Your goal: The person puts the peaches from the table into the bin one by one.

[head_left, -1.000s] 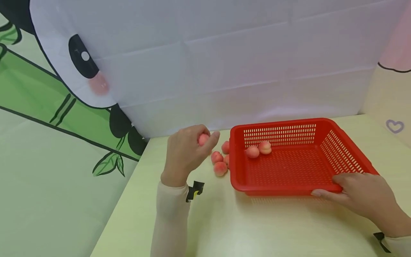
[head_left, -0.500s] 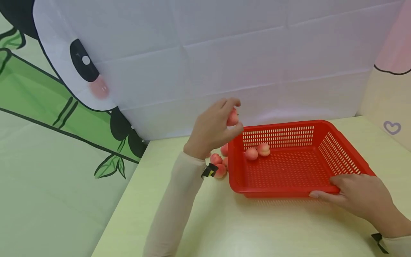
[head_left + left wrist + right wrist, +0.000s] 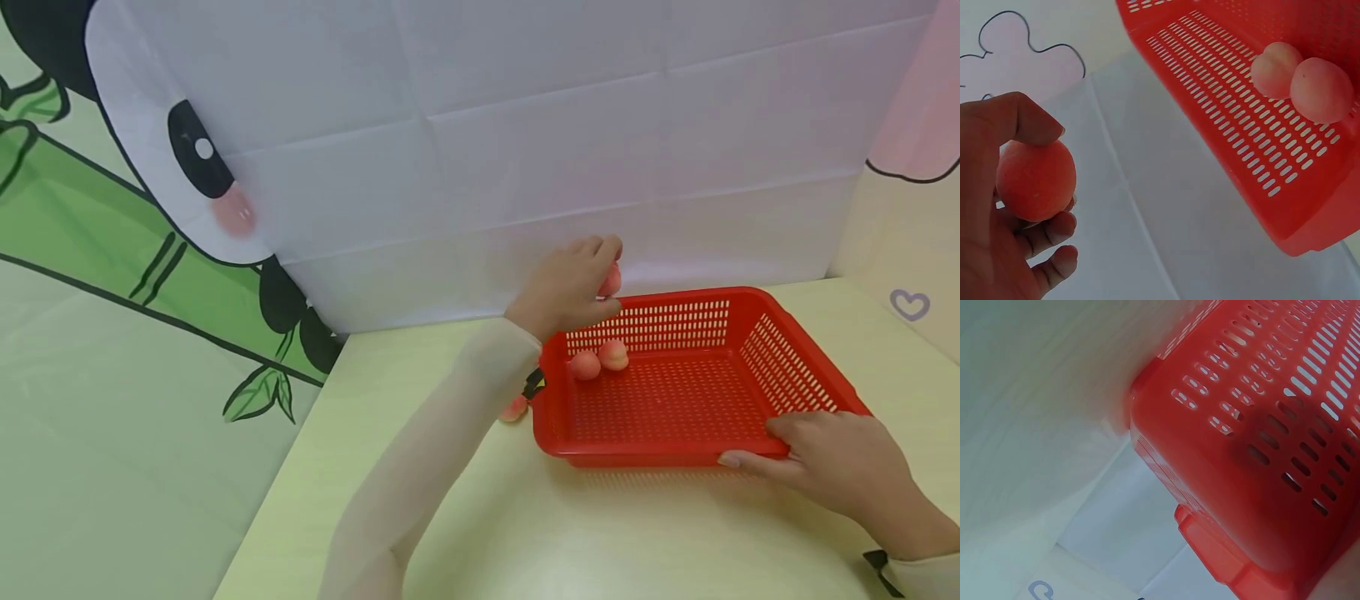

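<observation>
In the head view, the left hand [image 3: 568, 286] is pinching a small pink peach [image 3: 611, 280], mostly hidden behind its fingers, above the far left corner of the red perforated plastic basket [image 3: 795, 379]. Two more pink peaches [image 3: 599, 360] are lying inside. The right hand [image 3: 828, 457] is gripping the near right rim.

In the left wrist view, thumb and curled fingers are clamping the peach, apart from the basket.

In the right wrist view, only the basket's corner is showing; the hand is out of frame.

Two peaches [image 3: 598, 361] lie in the basket's [image 3: 795, 367] far-left corner.
</observation>
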Demonstrator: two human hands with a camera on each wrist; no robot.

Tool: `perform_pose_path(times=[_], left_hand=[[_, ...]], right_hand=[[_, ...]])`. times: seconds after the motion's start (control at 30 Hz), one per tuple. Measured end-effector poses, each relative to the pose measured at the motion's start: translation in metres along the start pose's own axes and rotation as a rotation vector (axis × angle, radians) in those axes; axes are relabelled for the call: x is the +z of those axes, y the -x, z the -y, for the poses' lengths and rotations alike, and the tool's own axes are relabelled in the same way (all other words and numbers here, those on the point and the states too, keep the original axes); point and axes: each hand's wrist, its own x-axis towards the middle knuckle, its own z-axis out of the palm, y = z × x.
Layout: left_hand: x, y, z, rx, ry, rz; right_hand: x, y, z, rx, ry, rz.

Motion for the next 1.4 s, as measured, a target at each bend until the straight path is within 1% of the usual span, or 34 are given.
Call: perform_pose_path(times=[0.1,0.2,0.33,0.43,0.57,0.67,0.73,0.97,1.1,1.23,1.4], left_hand=[[0.011,-0.011,-0.006,0.046,-0.048,0.052],[0.022,-0.019,-0.013,0.073,-0.065,0.094],[0.037,-0.025,-0.021,0.085,-0.049,0.150],[0.045,-0.030,-0.025,0.092,-0.028,0.172],[0.053,-0.036,-0.028,0.067,-0.022,0.201],[0.059,-0.039,-0.030,0.037,-0.030,0.240],[0.063,-0.040,-0.031,0.031,-0.052,0.265],[0.074,-0.036,-0.035,0.012,-0.092,0.346],[0.080,-0.037,-0.039,-0.002,-0.101,0.376],[0.085,-0.038,-0.042,-0.009,-0.114,0.394],[0.092,-0.037,-0.045,-0.037,-0.071,0.405]], right_hand=[[0.000,0.000,0.000,0.006,0.006,-0.006],[0.000,0.000,0.001,0.007,0.004,-0.022],[0.002,-0.002,0.005,-0.016,-0.005,-0.057],[0.002,-0.003,0.007,-0.022,-0.007,-0.056],[0.000,-0.004,0.009,-0.021,-0.014,-0.046],[-0.001,-0.005,0.010,-0.024,-0.014,-0.046],[-0.002,-0.005,0.011,-0.020,-0.014,-0.032],[-0.002,-0.008,0.011,-0.006,-0.002,0.011],[-0.003,-0.006,0.011,0.001,0.001,0.024],[-0.004,-0.004,0.011,0.000,-0.002,0.019],[-0.005,-0.002,0.011,-0.006,-0.004,0.002]])
